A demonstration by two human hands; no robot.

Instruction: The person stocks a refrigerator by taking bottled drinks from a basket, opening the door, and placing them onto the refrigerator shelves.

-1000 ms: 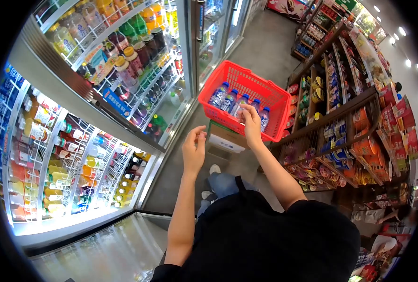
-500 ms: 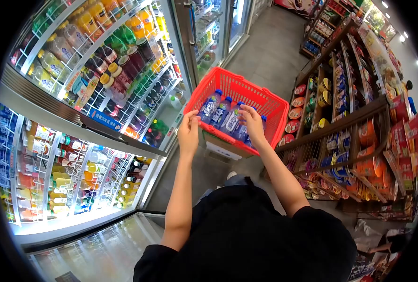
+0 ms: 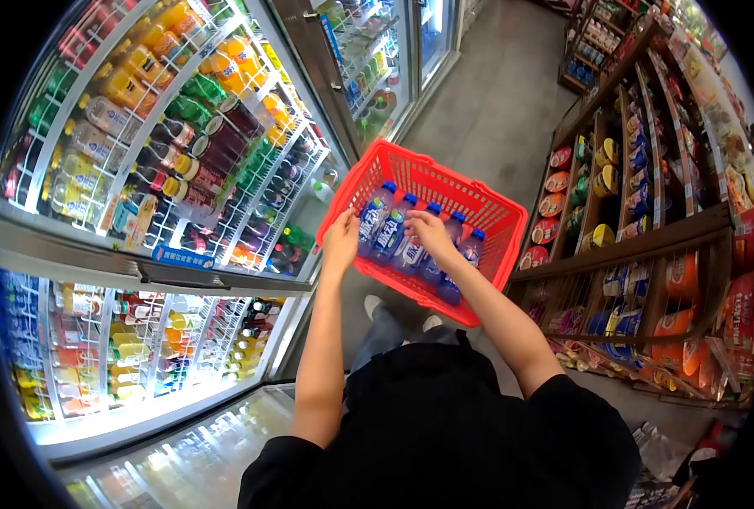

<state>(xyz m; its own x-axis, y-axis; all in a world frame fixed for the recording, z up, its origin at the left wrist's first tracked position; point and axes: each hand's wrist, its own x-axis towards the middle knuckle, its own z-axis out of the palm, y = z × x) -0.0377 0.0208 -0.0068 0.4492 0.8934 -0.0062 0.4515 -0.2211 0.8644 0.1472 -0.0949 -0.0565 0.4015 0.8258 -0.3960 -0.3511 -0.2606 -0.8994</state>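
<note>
A red plastic shopping basket is in front of me, with several bottles of purple-blue drink lying side by side in it, their blue caps toward the far side. My left hand is closed at the basket's near left corner, fingers over the rim beside the leftmost bottle. Over the middle bottles is my right hand, its fingers bent and slightly apart, pointing left. Its fingertips are at a middle bottle; whether they touch it I cannot tell. The hand and forearm cover part of the bottles.
To the left, a drinks cooler full of bottles has an open glass door. Shelves of packaged food line the right side. A grey floor aisle runs ahead. My shoes show below the basket.
The basket sits lower in view and more of its bottles show. The box that was under its near side is out of sight. My right hand has moved left and down over the bottles.
</note>
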